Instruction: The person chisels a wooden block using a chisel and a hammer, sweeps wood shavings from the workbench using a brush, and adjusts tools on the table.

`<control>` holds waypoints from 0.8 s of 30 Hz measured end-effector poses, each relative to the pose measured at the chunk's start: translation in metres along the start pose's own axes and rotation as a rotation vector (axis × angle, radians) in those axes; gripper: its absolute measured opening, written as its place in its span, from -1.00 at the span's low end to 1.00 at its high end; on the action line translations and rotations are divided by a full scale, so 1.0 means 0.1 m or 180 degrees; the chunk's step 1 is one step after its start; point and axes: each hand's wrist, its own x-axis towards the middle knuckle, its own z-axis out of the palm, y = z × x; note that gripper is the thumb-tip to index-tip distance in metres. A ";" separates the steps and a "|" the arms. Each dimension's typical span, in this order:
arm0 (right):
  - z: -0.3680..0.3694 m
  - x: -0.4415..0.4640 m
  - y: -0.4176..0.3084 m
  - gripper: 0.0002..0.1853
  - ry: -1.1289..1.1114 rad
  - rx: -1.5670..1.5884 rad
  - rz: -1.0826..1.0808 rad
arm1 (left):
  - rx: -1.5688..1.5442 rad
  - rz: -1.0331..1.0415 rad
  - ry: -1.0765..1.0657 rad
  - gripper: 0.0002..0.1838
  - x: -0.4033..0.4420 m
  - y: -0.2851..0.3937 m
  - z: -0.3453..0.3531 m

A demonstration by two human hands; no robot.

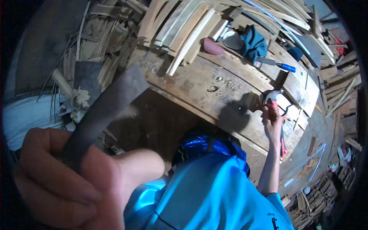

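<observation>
Close to the camera, my left hand (65, 180) pinches a flat dark-grey strip (109, 103) between thumb and fingers. The strip slants up to the right, widens at its far end and is blurred; its material is unclear. On the bench's right part, my right hand (271, 117) is closed round something brown and red, mostly hidden by the fingers. A curved silvery metal piece (273, 95) shows just beyond it. Below the wrist lies a red-and-black handle (283, 143).
The wooden workbench (184, 86) carries stacked boards (188, 28), a dark pink object (212, 46), a teal cloth (253, 42) and a blue-handled tool (285, 67). Wood shavings (220, 86) lie mid-bench. Scrap wood (318, 199) is piled on the floor at right.
</observation>
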 end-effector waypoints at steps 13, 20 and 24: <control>-0.04 0.17 -0.09 -0.72 0.0003 -0.0440 -0.0194 | -0.0253 -0.0850 -0.1568 -0.49 0.12 0.20 -0.43; -0.07 0.22 -0.32 -0.74 0.0532 -0.1105 -0.0097 | -0.0809 -0.2060 -0.0760 -0.69 -0.09 -0.37 -0.53; 0.11 0.27 -0.48 -0.75 0.0789 -0.1559 -0.0522 | 0.1910 -0.2266 -0.0901 -0.70 -0.86 -1.13 -1.10</control>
